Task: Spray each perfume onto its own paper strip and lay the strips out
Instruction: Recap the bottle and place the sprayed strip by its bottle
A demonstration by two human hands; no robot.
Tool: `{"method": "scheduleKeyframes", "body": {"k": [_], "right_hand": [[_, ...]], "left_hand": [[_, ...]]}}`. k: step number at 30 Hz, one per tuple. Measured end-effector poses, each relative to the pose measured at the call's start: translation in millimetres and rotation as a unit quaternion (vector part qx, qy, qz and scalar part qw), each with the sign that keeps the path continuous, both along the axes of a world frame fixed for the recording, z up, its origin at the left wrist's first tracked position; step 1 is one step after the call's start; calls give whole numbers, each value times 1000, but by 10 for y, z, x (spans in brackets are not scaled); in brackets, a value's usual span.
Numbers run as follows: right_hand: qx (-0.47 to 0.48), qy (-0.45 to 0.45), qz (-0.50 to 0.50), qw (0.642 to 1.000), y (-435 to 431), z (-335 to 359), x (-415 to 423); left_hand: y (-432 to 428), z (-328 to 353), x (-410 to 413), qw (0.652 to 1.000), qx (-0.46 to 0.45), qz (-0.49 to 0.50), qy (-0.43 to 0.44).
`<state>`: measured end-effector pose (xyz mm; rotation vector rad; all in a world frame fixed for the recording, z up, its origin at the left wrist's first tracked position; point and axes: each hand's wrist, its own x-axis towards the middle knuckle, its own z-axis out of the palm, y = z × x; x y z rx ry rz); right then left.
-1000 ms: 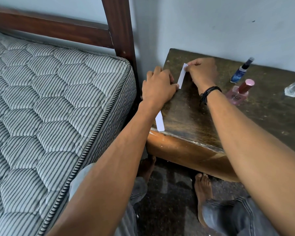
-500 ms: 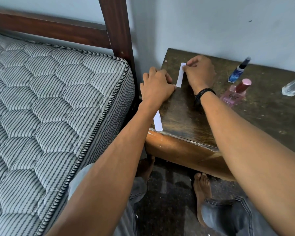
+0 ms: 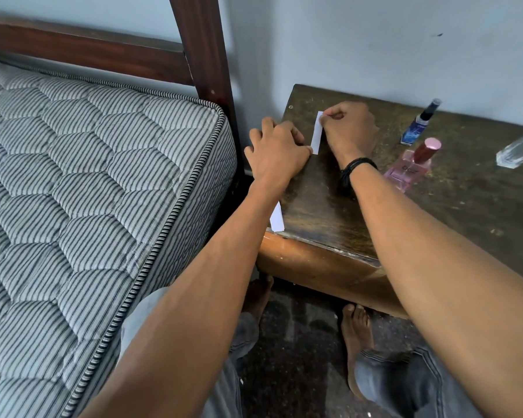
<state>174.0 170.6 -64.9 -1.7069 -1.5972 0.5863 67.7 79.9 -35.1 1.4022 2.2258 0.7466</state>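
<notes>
A white paper strip (image 3: pixel 317 132) lies on the dark wooden bedside table (image 3: pixel 320 206) near its far left corner. My right hand (image 3: pixel 349 131) pinches the strip's far end between thumb and fingers. My left hand (image 3: pixel 277 153) rests curled at the table's left edge, its thumb touching the strip's near end. Under my left forearm a second white strip (image 3: pixel 277 220) pokes out at the table's left front corner. A blue spray bottle (image 3: pixel 420 122), a pink perfume bottle with a red cap (image 3: pixel 412 167) and a clear glass bottle (image 3: pixel 520 150) stand to the right.
A striped quilted mattress (image 3: pixel 88 191) on a dark wooden bed frame (image 3: pixel 200 49) fills the left side, close against the table. A pale wall runs behind. My bare feet (image 3: pixel 355 336) rest on the dark floor under the table's front edge.
Both hands stay on the strip at the table's far left corner. My right hand's pinch has closed more tightly over the strip's far end; the strip lies flatter on the table.
</notes>
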Motion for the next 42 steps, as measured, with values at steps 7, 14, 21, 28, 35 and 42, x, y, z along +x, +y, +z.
{"method": "scheduleKeyframes", "body": {"k": [7,14,21,28,35,42], "right_hand": [[-2,-9,-7,1000,-13,18,-5],[-6,-6,-2,1000,-29,29,-12],[-6,27,-13,1000,-32,39,-5],[-3,73,-34,997,-35,70,-14],[13,107,-23,994,-139,97,-2],[11,151,-12,988,-313,118,12]], "left_hand": [[16,20,-12,1000,-1,5,-9],[22,23,-48,1000,4,7,-27],[36,28,-89,998,4,15,-55],[33,20,-120,995,16,31,-94],[-16,38,-57,1000,6,-4,-23],[-31,43,-97,1000,7,-24,-17]]}}
